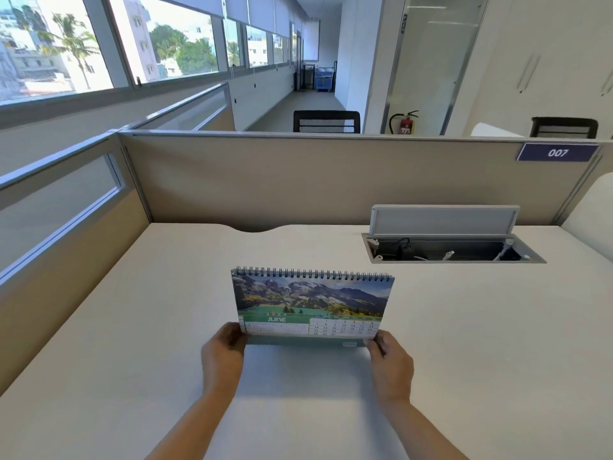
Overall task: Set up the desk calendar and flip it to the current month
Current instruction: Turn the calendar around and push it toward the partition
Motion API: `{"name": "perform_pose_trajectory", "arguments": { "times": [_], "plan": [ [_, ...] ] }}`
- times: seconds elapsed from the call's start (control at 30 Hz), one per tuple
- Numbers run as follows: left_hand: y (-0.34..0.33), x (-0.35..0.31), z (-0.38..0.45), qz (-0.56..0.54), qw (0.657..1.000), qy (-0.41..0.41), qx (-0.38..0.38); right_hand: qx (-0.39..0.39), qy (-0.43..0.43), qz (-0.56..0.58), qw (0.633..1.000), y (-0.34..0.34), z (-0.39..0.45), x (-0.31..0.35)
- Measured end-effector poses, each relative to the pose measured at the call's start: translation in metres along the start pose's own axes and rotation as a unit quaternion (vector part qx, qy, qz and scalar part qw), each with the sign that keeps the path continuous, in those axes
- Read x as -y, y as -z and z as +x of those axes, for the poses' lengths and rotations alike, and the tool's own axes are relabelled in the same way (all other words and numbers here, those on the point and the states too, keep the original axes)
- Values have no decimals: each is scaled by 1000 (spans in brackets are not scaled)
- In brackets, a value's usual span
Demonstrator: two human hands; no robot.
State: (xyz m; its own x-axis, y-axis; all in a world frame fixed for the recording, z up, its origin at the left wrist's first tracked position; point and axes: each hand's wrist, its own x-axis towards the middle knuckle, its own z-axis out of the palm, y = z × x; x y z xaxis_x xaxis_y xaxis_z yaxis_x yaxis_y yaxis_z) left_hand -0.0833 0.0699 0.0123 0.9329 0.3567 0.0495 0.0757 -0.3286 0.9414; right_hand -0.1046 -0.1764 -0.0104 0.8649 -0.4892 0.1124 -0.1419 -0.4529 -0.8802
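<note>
A spiral-bound desk calendar (pixel 311 302) stands upright near the middle of the white desk (pixel 132 327). Its facing page shows a mountain lake photo above a green band reading JUNE and a date grid. The wire binding runs along the top edge. My left hand (pixel 223 356) grips the bottom left corner of the calendar. My right hand (pixel 391 363) grips the bottom right corner. A teal base flap shows just under the page between my hands.
An open cable hatch (pixel 451 249) with a raised grey lid sits in the desk at the back right. Beige partition panels (pixel 298 180) wall the desk at the back and left. A label reading 007 (pixel 557 152) hangs on the back panel.
</note>
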Motion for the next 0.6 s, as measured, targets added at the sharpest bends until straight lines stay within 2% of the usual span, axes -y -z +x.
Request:
{"name": "perform_pose_trajectory", "arguments": {
  "times": [0.17,0.37,0.6],
  "plan": [
    [-4,-49,56,56,995,-76,-10,-23,73,-30,997,5,68,50],
    [-21,-98,148,30,996,-84,-5,-10,115,-58,992,-2,155,115],
    [-45,-103,215,39,997,-63,-15,24,78,-124,989,-36,220,132]
  ]
}}
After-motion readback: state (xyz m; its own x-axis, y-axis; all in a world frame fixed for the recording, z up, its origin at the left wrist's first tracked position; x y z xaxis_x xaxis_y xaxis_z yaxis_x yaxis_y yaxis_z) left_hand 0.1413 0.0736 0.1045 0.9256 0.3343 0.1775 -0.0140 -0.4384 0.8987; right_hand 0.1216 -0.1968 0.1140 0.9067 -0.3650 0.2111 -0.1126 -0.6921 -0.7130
